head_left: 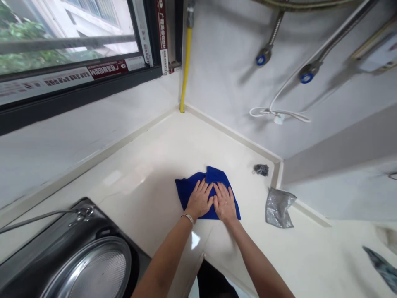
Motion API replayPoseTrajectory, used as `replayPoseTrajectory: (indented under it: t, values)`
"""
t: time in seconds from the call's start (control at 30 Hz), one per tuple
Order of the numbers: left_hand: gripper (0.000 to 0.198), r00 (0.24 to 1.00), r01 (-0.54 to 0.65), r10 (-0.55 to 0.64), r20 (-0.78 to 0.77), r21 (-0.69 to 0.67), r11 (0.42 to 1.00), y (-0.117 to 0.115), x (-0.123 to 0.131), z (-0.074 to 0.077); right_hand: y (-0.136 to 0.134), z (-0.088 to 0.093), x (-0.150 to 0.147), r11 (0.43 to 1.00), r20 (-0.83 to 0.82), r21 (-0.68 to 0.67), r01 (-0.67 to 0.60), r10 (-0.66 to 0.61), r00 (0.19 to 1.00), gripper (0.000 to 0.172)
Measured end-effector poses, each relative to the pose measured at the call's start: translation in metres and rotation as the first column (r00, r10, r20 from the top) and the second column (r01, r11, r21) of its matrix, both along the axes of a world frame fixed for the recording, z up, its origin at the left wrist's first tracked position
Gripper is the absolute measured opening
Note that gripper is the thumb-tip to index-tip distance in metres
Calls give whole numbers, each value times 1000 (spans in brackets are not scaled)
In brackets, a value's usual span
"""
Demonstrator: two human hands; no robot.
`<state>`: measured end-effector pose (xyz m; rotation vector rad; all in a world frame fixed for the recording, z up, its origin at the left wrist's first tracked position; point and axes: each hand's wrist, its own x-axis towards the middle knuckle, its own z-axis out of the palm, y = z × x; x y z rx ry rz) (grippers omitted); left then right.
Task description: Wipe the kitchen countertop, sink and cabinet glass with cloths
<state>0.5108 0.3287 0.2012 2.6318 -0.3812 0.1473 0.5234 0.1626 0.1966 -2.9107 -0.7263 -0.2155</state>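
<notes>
A blue cloth point(189, 186) lies bunched on the cream countertop point(149, 174) in the corner. My left hand point(200, 199) rests flat on the cloth, fingers stretched forward, with a thin bracelet at the wrist. My right hand point(223, 202) lies flat beside it on the same cloth, fingers spread and touching the left hand's fingers. Both palms press down on the cloth; neither hand grips anything.
A grey cloth point(277, 208) lies crumpled to the right near the wall. A small dark scouring pad point(261, 169) sits by the backsplash. A stove with a steel pot point(89, 271) is at lower left. A yellow pipe point(186, 66) runs up the corner beside the window point(62, 37).
</notes>
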Motion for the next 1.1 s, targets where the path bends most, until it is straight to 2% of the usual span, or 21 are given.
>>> replayPoseTrajectory:
  t: [0.4,0.57,0.67,0.73,0.83,0.93,1.1]
  values:
    - [62,991,130,-130,-19,-13,991,-56,-63,-2,-60,-9,-86,990,-20,-8,142,-142,990,58]
    - [64,965,237,-243,-101,-70,969,-80,-96,-1,-89,-28,-138,975,24,35,220,-221,975,65]
    - [62,932,328,-339,-129,-104,939,-89,-105,1,-96,-42,-163,945,75,91,316,-322,944,70]
    - [60,911,374,-389,-137,-121,919,-93,-101,3,-95,-48,-168,916,93,111,385,-396,914,72]
    - [55,892,420,-436,-118,-136,897,-102,-77,4,-92,-51,-152,869,107,107,484,-494,863,74]
    - [53,884,448,-458,-93,-111,887,-115,-40,4,-93,-48,-118,823,100,87,561,-568,817,72]
    - [51,885,453,-459,-76,-82,888,-135,25,2,-99,-37,-51,779,37,44,625,-627,779,64]
